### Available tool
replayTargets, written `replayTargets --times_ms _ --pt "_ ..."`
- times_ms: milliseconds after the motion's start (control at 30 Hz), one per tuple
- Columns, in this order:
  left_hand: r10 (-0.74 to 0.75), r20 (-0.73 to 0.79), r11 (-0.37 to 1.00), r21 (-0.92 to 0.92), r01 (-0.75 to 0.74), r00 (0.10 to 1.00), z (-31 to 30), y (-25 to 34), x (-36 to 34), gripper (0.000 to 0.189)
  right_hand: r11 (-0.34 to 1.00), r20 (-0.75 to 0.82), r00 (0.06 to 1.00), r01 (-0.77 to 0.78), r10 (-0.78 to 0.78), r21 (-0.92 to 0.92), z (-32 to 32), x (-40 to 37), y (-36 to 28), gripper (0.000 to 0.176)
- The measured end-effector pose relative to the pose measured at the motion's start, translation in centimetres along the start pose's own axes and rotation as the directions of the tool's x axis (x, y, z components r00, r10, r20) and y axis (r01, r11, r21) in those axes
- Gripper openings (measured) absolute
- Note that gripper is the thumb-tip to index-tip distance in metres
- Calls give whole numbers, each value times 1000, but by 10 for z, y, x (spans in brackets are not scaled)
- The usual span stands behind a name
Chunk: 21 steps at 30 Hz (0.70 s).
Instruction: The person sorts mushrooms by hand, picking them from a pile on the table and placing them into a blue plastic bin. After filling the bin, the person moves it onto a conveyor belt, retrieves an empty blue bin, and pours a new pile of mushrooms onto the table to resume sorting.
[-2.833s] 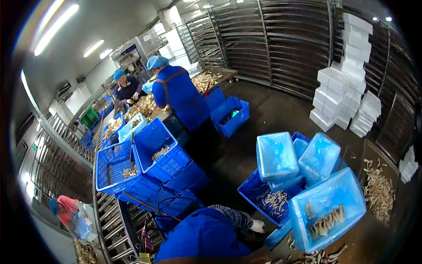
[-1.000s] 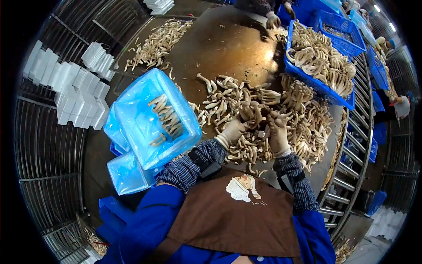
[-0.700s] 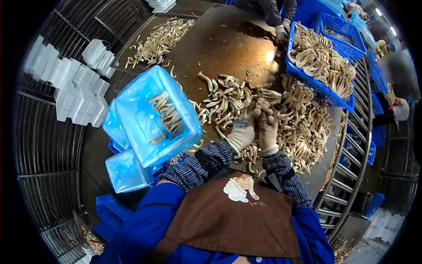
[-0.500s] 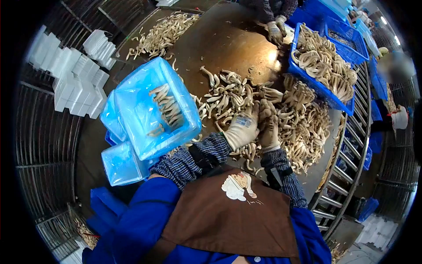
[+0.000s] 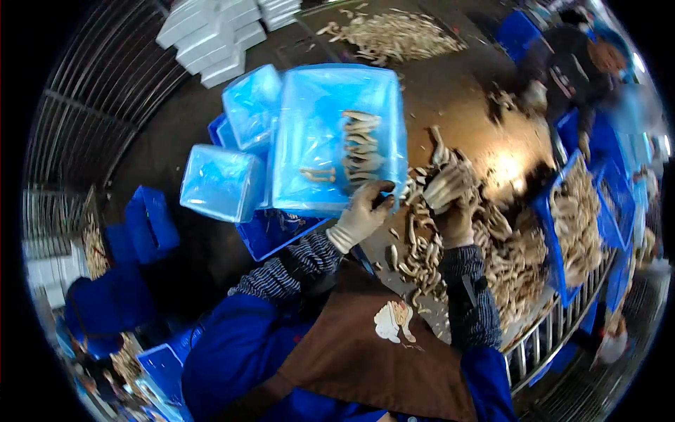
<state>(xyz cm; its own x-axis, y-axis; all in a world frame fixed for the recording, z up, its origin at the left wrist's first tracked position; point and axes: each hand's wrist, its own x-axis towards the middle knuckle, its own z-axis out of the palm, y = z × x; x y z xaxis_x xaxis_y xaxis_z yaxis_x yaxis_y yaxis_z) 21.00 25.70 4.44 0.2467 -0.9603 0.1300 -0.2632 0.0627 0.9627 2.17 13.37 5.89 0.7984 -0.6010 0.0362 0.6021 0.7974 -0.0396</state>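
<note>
Compared with half a second ago the view has swung round. The white foam boxes (image 5: 211, 35), then at 9 o'clock in the frame, now sit at 11 o'clock. The big lined bin (image 5: 337, 133), then out at 9 o'clock from the hands, now stands at 12 o'clock from them and fills the upper middle of the frame. A small lined bin (image 5: 218, 181) lies just beside it at its 8 o'clock.

The left hand (image 5: 362, 214) has come off the mushroom pile (image 5: 506, 260), where it lay flat before. It now rests at the near rim of the lined bin, touching the blue liner with its gloved fingers curled. I cannot tell whether it pinches anything.

The right hand (image 5: 455, 214), earlier pressed down among the loose stems, has come up off the bench (image 5: 464, 105). It is closed round the base of a mushroom cluster (image 5: 446, 184), whose stems fan out at 11 o'clock from the palm.

That cluster sits at 2 o'clock from the left hand, near it but apart, and just beside the bin's right wall. A row of mushrooms already lies inside the bin, at 12 o'clock from the left hand. The pile spreads over the bench from 4 to 6 o'clock of the right hand, reaching a blue crate (image 5: 576, 225) heaped with mushrooms at 3 o'clock. A co-worker (image 5: 569, 63) stands at the bench's far side, at 1 o'clock.
</note>
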Motion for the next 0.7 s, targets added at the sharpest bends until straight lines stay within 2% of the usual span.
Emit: replayTargets --times_ms 33,67,100,133,167,200,233,267,300,333,367,400,433,467,500,533,567,700 --pt "41 -121 999 1 -41 992 -17 -5 -3 28 964 -10 999 -33 32 -263 -4 23 3 43" --pt "33 -151 999 0 -33 988 -33 -10 -6 28 801 -143 987 -32 -67 -597 -5 45 7 42" --pt "-33 -206 998 49 44 978 -48 -14 -11 27 349 30 995 60 -91 -935 -3 78 10 42" --pt "-96 -260 988 92 123 961 -61 -17 -16 27 27 127 992 127 -6 -992 2 109 12 40" --pt "-92 -287 989 89 122 953 -72 -18 -21 27 -283 222 972 235 79 -930 9 141 16 39" --pt "-155 -300 984 41 175 941 -83 -15 -25 27 4 131 980 132 152 -991 -6 171 11 37" --pt "-219 -306 974 -9 228 926 -93 -14 -30 27 271 39 974 -24 224 -962 -22 202 5 34" --pt "-230 -320 971 -16 237 919 -100 -17 -36 27 738 -89 924 -353 373 -575 -57 232 -19 31" --pt "-196 -311 972 64 226 930 -106 -21 -41 27 535 -178 896 -392 407 -749 -54 255 -29 24" --pt "-163 -295 967 142 212 942 -110 -25 -46 27 194 -242 908 -320 341 -928 -60 277 -31 24" --pt "-140 -284 963 184 197 949 -114 -31 -50 27 -193 -303 913 -257 272 -947 -65 299 -32 25" --pt "-146 -288 963 179 203 946 -115 -35 -53 27 -401 -269 903 -121 336 -908 -61 310 -25 25" --pt "-83 -264 959 241 149 961 -117 -39 -54 27 -586 -232 887 52 398 -809 -59 322 -20 25" --pt "-19 -234 949 303 91 972 -118 -43 -54 27 -708 -194 867 224 458 -670 -56 333 -14 26" --pt "6 -223 949 310 65 975 -118 -43 -52 27 -853 -351 859 170 374 -493 -39 341 7 26" --pt "5 -221 948 310 65 975 -117 -45 -50 27 -951 -479 841 125 253 -284 -33 345 24 27" --pt "0 -211 955 291 63 977 -115 -48 -50 28 -972 -424 875 206 233 -109 -42 346 33 31" --pt "23 -189 955 295 34 982 -113 -52 -43 27 -959 -362 896 283 259 15 -106 345 43 31"
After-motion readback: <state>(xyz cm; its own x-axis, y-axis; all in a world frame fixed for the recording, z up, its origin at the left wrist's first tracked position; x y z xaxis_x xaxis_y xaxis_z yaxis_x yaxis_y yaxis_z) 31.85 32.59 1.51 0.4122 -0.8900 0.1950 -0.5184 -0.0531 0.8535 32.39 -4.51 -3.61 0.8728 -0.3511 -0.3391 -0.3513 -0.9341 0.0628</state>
